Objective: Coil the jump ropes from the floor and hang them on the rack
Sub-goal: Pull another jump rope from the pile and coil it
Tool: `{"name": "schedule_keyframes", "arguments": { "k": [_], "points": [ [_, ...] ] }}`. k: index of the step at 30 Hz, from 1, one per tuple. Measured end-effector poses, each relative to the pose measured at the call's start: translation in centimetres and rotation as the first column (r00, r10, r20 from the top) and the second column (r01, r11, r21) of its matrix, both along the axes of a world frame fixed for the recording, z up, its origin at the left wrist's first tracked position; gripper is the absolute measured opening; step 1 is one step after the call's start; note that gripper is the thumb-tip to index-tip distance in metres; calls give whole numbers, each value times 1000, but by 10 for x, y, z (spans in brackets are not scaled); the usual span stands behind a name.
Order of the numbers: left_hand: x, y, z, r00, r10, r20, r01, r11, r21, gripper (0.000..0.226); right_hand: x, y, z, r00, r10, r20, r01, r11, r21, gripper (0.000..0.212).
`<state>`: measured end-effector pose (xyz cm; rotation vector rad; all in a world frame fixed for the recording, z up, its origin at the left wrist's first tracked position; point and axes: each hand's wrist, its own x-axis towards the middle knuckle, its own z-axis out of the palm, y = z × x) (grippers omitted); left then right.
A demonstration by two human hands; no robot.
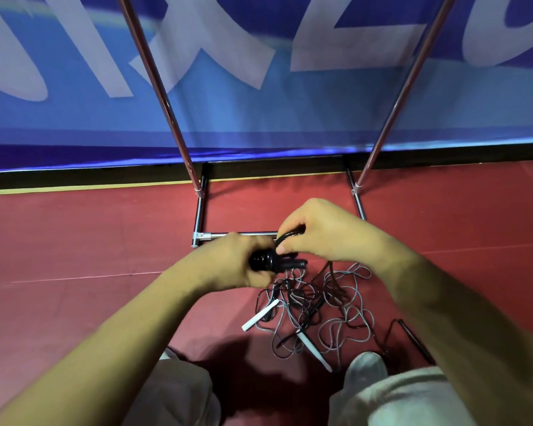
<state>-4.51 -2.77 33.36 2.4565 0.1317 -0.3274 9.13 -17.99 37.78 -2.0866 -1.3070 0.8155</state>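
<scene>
My left hand (233,259) grips the black handles (266,260) of a black jump rope, held level above the floor. My right hand (319,230) pinches a loop of that black rope (285,236) just right of the handles. Below both hands a tangle of grey and black ropes (330,305) lies on the red floor, with two white handles (260,315) (314,352) sticking out. The metal rack (202,207) stands right behind the hands, its two poles rising to the top of the view.
A blue banner with white letters (259,87) hangs behind the rack. My knees in light trousers and a grey shoe (365,368) are at the bottom. Another black rope handle (414,338) lies on the floor at the right.
</scene>
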Motion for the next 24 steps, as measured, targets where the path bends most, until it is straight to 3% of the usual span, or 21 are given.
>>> {"name": "schedule_keyframes", "arguments": {
  "k": [3, 8, 13, 18, 21, 24],
  "points": [
    [0, -8, 10, 999, 8, -37, -16, 979, -204, 33, 11, -4, 2, 995, -87, -39, 90, 993, 75, 9],
    [2, -9, 25, 991, 104, 81, -49, 862, -505, 18, 23, -8, -1, 939, -269, -214, 302, 943, 139, 19],
    [9, -4, 30, 913, 403, 67, -155, 492, -856, 34, 29, -9, -4, 898, -304, -317, 343, 937, 72, 26],
    [14, 17, 36, 817, 573, -60, -222, 217, -951, 28, 18, -4, -4, 944, -194, -266, 214, 976, 48, 28],
    [13, 27, 29, 744, 658, -119, -314, 187, -931, 26, 18, -4, -5, 965, -185, -188, 198, 978, 58, 10],
    [12, 27, 26, 701, 694, -162, -472, 282, -835, 19, 20, -6, -6, 979, -170, -116, 176, 983, 46, 4]
  ]
}}
